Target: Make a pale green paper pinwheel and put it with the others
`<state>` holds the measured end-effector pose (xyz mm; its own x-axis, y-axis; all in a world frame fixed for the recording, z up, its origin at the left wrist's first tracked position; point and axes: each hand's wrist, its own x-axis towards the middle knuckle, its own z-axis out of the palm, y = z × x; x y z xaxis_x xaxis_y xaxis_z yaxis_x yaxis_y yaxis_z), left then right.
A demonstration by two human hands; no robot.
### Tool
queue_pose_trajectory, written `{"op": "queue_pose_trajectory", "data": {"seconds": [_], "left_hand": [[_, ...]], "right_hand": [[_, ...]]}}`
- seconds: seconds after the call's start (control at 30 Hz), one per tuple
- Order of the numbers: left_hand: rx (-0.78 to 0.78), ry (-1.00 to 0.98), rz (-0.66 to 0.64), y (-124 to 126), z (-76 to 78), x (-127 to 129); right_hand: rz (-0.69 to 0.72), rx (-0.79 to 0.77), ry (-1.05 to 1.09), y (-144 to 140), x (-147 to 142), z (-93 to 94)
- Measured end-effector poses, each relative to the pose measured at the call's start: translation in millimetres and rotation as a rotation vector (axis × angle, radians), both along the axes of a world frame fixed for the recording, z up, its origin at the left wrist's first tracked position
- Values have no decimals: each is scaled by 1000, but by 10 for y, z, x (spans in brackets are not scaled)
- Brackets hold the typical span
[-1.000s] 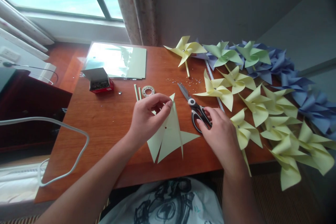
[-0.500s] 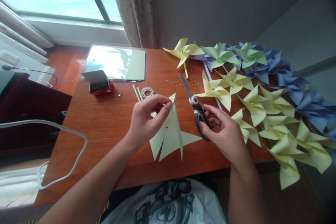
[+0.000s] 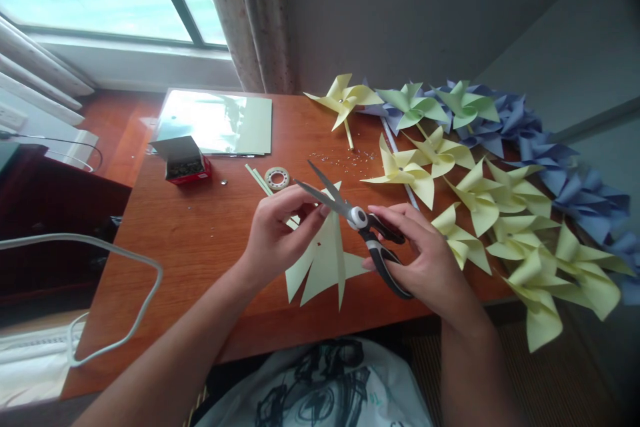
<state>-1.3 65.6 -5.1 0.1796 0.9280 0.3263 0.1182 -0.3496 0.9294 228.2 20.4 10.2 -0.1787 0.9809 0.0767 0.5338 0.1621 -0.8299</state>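
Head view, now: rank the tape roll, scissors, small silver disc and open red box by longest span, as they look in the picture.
1. Scissors, though raised in the right hand, perhaps nearer the camera
2. Open red box, flap included
3. Tape roll
4. Small silver disc

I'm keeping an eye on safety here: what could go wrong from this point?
The scissors in the right hand are open and overlap the left hand in this view, so a slip might nick a finger. The slit paper sheet, pinched in the left hand, could tear if pulled. The open red box might spill if knocked.
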Motion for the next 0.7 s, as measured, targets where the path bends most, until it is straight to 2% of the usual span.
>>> {"op": "queue_pose_trajectory", "data": {"seconds": [0.17, 0.7], "left_hand": [[41, 25, -18, -1, 39, 3], [167, 4, -93, 31, 36, 0]], "right_hand": [[9, 74, -75, -2, 33, 14], [43, 109, -173, -15, 86, 141]]}}
